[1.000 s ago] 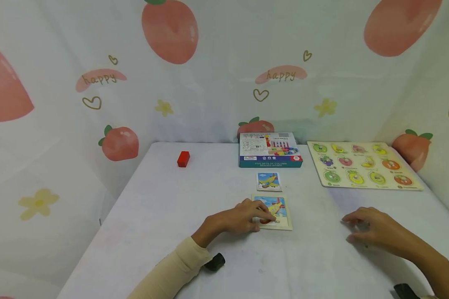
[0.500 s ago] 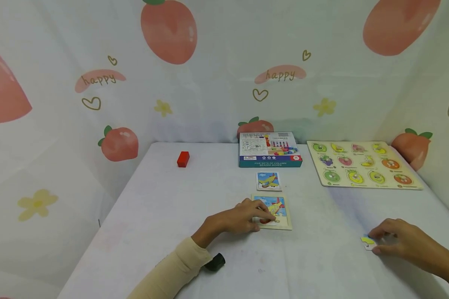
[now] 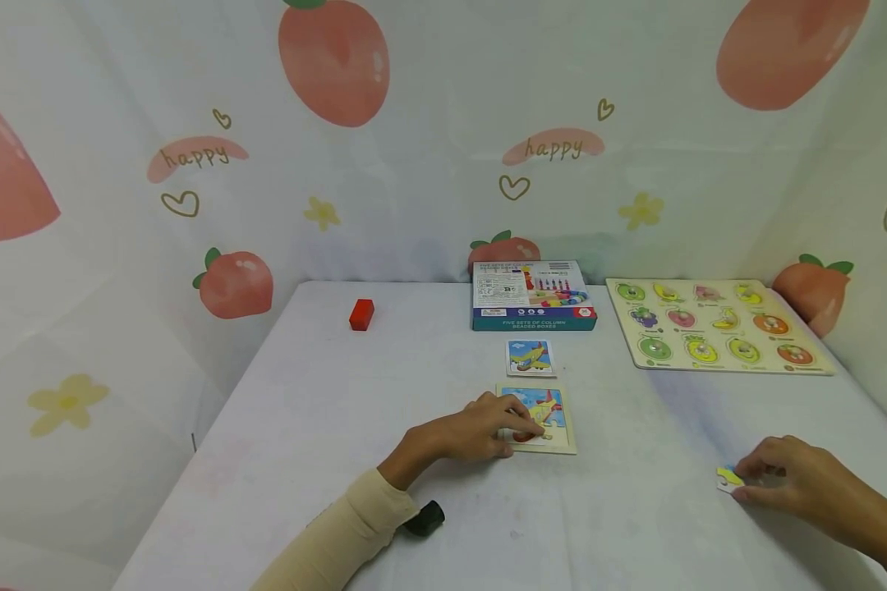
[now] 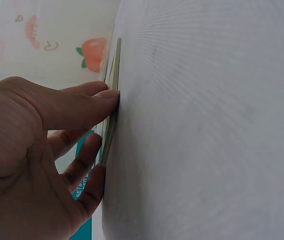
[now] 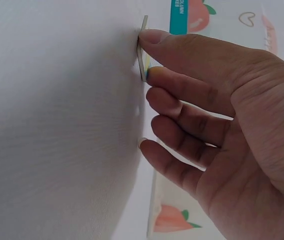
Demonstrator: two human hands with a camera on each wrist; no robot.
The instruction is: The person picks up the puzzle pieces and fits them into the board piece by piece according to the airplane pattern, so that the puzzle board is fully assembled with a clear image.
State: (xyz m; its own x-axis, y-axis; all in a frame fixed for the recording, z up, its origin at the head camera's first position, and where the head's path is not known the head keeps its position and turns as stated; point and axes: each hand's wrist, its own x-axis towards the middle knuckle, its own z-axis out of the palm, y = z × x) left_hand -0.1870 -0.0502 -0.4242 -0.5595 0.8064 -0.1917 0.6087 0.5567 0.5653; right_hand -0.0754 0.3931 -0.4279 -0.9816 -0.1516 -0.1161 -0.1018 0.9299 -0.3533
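A small wooden jigsaw board with an airplane picture lies mid-table. My left hand holds it at its near left side, with the thumb at the near edge and fingers over the picture, covering part of it. In the left wrist view, thumb and fingertips meet the thin edge of the board. Off to the right, my right hand pinches a yellow and white jigsaw piece. The right wrist view shows that piece tilted near the tabletop, between thumb and index finger, the other fingers loosely bent.
Just behind the board lies a square airplane picture card. Farther back are a beaded-boxes carton and a fruit peg puzzle at right. A red block sits at back left. A dark object shows beside the left sleeve.
My right hand has moved right and toward me, and a jigsaw piece now shows between its thumb and index finger. The left hand stays on the board.
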